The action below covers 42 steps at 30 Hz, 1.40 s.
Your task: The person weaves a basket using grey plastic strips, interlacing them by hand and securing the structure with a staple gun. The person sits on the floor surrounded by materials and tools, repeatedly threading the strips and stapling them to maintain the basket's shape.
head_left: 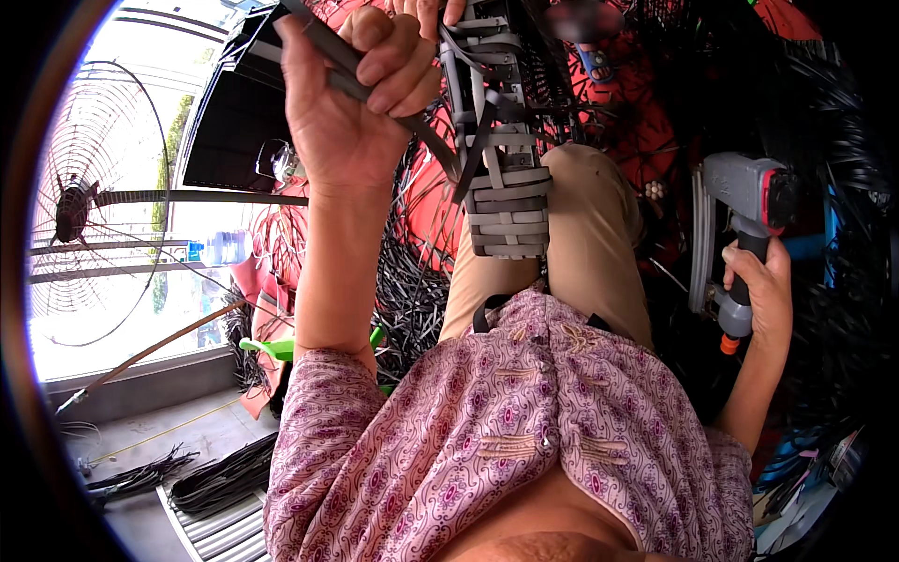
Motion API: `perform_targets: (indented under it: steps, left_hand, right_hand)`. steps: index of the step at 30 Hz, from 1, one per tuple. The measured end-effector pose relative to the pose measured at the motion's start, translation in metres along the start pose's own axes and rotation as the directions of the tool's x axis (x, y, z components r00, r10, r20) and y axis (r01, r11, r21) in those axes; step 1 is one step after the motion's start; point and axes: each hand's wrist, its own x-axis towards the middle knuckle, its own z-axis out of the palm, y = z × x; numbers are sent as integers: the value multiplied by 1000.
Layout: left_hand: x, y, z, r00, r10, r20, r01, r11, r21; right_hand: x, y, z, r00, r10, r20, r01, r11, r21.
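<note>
Frame top: left hand (361,98), grip around grey strip (434,148) — hard tug could snap it. Frame right: right hand (771,284), grip around gun-shaped tool (737,180).

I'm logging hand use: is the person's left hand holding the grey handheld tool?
No: the right hand grips the grey handheld tool, while the left hand holds a dark strip.

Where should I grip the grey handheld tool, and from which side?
Probably its black handle, from the right, where the right hand wraps it: that part is slim, while the long rail stands along the left and the bulky head sits above.
</note>
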Motion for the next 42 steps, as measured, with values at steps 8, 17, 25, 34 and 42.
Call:
perform_targets:
  steps: [8,17,25,34,42]
  left_hand:
    - [-7,-19,-6,986,11,-166,44,946,321]
    - [-12,-22,0,936,26,-350,210,758,618]
    - [-23,-14,5,894,-24,-448,405,471,783]
    - [-39,-48,-16,956,-12,-292,268,437,859]
    - [-47,-65,-20,996,57,-66,60,106,993]
  right_hand:
    - [-3,-9,2,998,-14,58,15,1000,-8]
    - [-8,-23,5,994,-37,104,44,997,-61]
    - [-13,-39,11,976,-154,152,171,980,-100]
    - [-46,-66,24,928,-268,258,279,960,-7]
    - [-17,-46,12,862,-368,350,426,899,-104]
